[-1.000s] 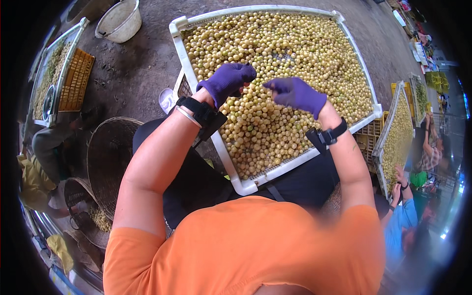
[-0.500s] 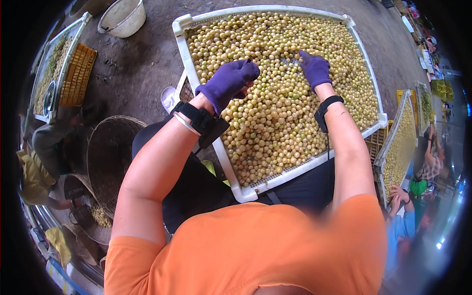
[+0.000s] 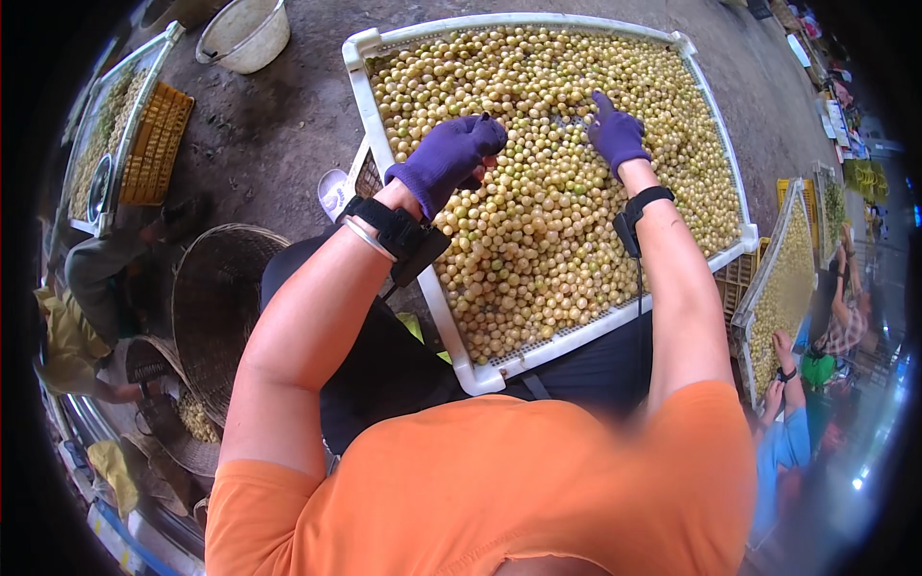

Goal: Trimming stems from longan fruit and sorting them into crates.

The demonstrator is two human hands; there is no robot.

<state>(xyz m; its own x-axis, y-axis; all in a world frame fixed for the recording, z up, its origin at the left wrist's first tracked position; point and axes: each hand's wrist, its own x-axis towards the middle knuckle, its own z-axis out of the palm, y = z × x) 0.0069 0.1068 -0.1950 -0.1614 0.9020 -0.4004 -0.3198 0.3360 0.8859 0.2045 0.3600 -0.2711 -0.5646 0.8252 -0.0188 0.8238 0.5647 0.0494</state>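
Note:
A white mesh-bottomed tray lies in front of me, spread with small round yellow-green fruits. Over its left half, my left hand in a purple glove with bare fingertips is closed. Whatever sits inside its curled fingers is hidden. My right hand, gloved alike, is over the far middle of the tray with its index finger stretched out onto the fruits. No fruit shows in its grasp. Dark mesh shows through a gap in the fruits beside the right thumb.
A large wicker basket stands left of my legs. Farther off are a whitish tub and a yellow crate under another tray. At right, a co-worker's hands are at a fruit-filled tray. A person is at work on the left too.
My right index finger has straightened, pointing farther away over the fruits. My left hand stays closed in nearly the same place. The co-worker's hand at right has lifted away from its tray's near end.

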